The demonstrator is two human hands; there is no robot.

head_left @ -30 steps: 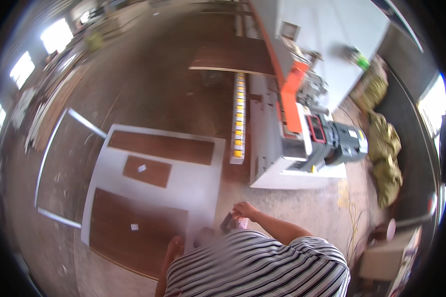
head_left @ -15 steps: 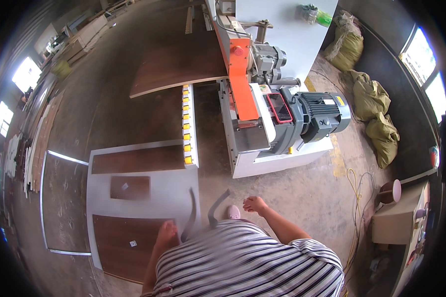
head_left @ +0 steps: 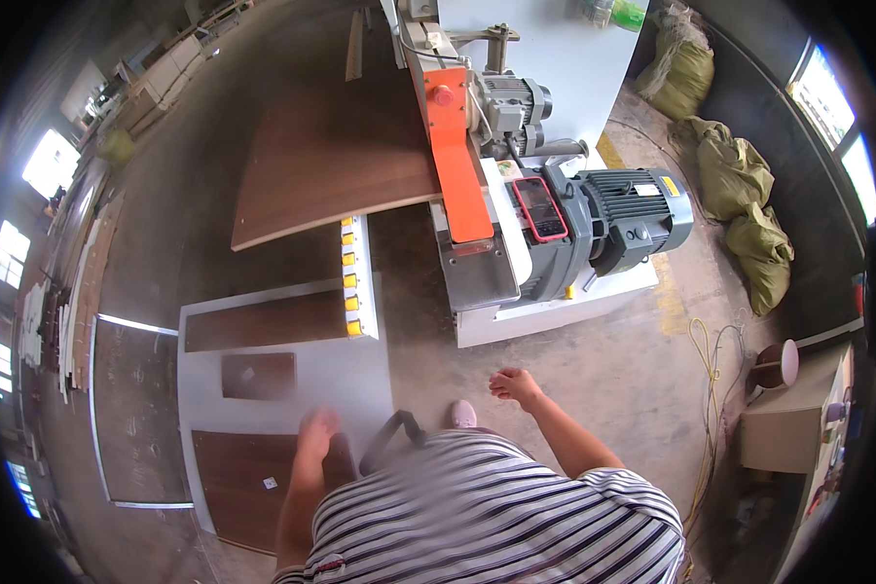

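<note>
My left hand (head_left: pixel 319 431), smeared by motion, hangs above a brown board (head_left: pixel 263 477) lying low on the left; its fingers are not clear. On the other side, my right hand (head_left: pixel 514 383) is over the bare floor with loosely curled fingers and nothing visible in them. Ahead of me, a large brown panel (head_left: pixel 331 185) sticks out from a machine with an orange guard (head_left: pixel 457 185). It rests over a rail of yellow rollers (head_left: pixel 351 304). Neither hand touches the panel.
Grey motors (head_left: pixel 638 214) and a red-cased phone (head_left: pixel 540 209) sit on the machine. A smaller brown board (head_left: pixel 258 376) lies on a pale surface at left. Yellow cable (head_left: pixel 703 360), green sacks (head_left: pixel 735 180) and a cabinet (head_left: pixel 784 433) line the right side.
The brown panel has come nearer to me and covers more of the rollers. My left hand has risen slightly; my right hand has shifted a little to the right.
</note>
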